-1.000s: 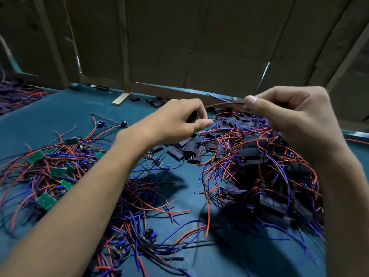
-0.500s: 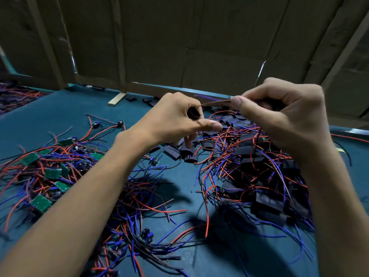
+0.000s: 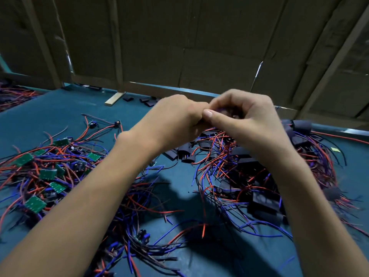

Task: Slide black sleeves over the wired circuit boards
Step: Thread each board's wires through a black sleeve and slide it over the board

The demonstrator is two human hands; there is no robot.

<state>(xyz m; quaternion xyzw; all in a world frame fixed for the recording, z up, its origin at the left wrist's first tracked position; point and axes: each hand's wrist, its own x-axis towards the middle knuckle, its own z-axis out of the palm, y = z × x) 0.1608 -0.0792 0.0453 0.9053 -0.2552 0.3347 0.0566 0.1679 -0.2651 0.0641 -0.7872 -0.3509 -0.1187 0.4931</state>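
My left hand [image 3: 171, 120] and my right hand [image 3: 245, 120] meet above the middle of the table, fingers curled and thumbs touching. The left hand grips a black sleeve, almost wholly hidden in its fingers. The right hand pinches thin wires [image 3: 227, 113], seen only as a dark blur between its fingers. Bare green circuit boards [image 3: 48, 173] with red and blue wires lie in a heap on the left. Boards covered by black sleeves [image 3: 263, 200] are heaped on the right. Loose black sleeves [image 3: 185, 154] lie under my hands.
The teal table [image 3: 60, 116] ends at a cardboard wall [image 3: 179, 47] behind my hands. A small wooden strip [image 3: 114, 98] and a few black sleeves [image 3: 147, 101] lie near that wall. Loose wires [image 3: 139, 206] spread across the front.
My hands have come together: the right hand moved left with its wires until its thumb met the left hand's fingers. The stretched wire between them is no longer visible.
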